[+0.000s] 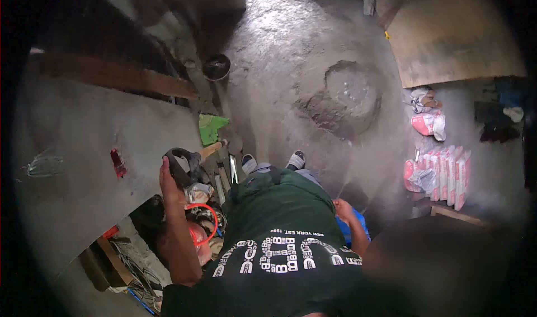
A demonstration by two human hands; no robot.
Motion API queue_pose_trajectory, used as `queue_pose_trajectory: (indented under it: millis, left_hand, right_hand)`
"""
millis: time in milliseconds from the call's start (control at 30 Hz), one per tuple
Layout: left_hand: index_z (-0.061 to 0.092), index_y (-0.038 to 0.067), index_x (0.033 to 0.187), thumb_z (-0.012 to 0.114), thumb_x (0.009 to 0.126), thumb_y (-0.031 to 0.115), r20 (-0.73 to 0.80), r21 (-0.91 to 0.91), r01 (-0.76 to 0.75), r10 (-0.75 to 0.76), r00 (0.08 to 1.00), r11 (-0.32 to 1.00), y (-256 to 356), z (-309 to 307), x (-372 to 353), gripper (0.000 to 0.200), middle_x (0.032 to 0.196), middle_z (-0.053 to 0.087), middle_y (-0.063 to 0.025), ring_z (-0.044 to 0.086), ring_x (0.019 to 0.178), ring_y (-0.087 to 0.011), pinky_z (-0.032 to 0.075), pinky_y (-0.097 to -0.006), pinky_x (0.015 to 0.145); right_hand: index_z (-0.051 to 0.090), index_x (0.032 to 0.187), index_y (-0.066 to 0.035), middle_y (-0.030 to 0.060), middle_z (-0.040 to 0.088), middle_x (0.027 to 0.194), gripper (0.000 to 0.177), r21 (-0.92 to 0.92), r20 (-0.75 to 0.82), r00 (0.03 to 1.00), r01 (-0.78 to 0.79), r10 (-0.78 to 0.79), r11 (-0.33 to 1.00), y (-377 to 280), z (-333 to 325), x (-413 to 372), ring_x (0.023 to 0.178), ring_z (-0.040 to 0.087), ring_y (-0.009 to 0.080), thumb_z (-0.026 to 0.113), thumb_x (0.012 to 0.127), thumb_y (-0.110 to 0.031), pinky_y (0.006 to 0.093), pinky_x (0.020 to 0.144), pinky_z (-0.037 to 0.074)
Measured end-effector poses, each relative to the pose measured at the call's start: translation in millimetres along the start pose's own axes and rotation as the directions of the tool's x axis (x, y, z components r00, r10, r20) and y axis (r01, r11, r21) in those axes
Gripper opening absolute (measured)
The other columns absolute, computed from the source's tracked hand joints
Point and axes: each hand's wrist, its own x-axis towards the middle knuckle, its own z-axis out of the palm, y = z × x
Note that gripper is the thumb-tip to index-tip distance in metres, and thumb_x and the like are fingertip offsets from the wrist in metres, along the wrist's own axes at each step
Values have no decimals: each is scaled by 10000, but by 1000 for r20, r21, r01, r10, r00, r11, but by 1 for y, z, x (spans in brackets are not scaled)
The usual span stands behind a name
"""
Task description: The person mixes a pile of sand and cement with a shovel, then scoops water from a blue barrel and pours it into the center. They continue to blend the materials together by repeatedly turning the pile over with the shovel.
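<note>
My left hand (169,178) is raised at the left, its fingers wrapped round a dark curved object (181,166) with a grey rim. Right beside that object, a light wooden handle (211,149) points to the right; whether the two are joined is unclear. Low at my right side, my right hand (342,209) is closed beside the dark green shirt (285,205), and whatever its fingers hold is too small to make out. A blue item (358,225) shows behind that forearm.
A round hollow (349,90) marks the rough grey floor ahead. Stacked red-and-white bags (446,174) stand right, below a wooden board (453,34). At left are a grey tabletop (78,194), a dark bucket (216,67), a green piece (211,128) and a red ring (215,222).
</note>
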Motion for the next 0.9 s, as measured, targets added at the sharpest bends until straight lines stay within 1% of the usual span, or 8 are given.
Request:
queue_pose_trajectory:
  millis: [33,167,300,400,600,700,833,900]
  left_hand:
    - [522,143,917,603,890,411,63,0,188,-188,980,982,5,21,-12,281,808,527,6,527,721,-113,457,-279,623]
    - [487,150,783,567,900,458,261,-63,79,-60,964,995,-19,92,-22,339,672,495,6,499,589,-119,438,-302,552]
    - [454,151,735,557,893,499,289,123,191,-219,932,974,-35,191,-89,395,616,450,17,445,504,-122,395,-277,501]
    - [426,161,734,554,889,515,364,331,63,-189,912,942,-54,243,-134,408,598,414,26,404,480,-96,342,-250,434]
    - [470,151,773,563,882,522,374,389,6,-164,913,921,-46,270,-181,398,585,420,27,372,446,-79,300,-223,404]
    - [467,155,767,531,880,567,315,425,21,-170,934,905,-50,276,-205,433,580,410,29,364,444,-86,295,-239,418]
    - [455,157,766,490,873,622,381,303,146,-260,887,942,-70,283,-217,478,615,405,29,400,500,-99,355,-259,483]
    - [459,151,772,498,865,629,373,198,164,-229,899,966,-90,288,-216,488,634,423,25,417,520,-105,378,-260,502]
  right_hand:
    - [626,1093,-52,63,655,946,274,86,-24,997,70,-68,994,0,-9,12,795,600,193,478,919,-205,327,726,470]
    - [606,1102,-56,18,621,853,247,483,-264,959,224,-103,847,-8,-34,21,732,569,109,550,909,-199,255,640,455]
    - [611,1025,-84,-1,600,811,185,656,-253,965,219,-62,722,70,-19,47,692,550,86,574,902,-217,239,586,439]
    - [621,962,-98,-1,603,772,153,701,-13,999,-26,49,712,129,-9,44,650,553,90,574,895,-228,241,531,420]
    - [612,905,-108,-6,579,714,115,760,9,986,-114,165,639,217,2,37,564,514,88,573,865,-209,237,443,373]
    - [632,920,-20,49,604,779,141,766,-3,985,-107,170,634,230,-22,36,676,570,141,578,861,-136,268,563,454]
    - [625,907,-18,47,606,778,136,671,14,980,-156,197,725,228,-50,48,663,564,134,557,868,-129,262,563,446]
    - [618,908,-19,42,612,796,132,706,-51,997,-9,63,708,235,-60,53,678,569,127,551,872,-127,259,567,443]
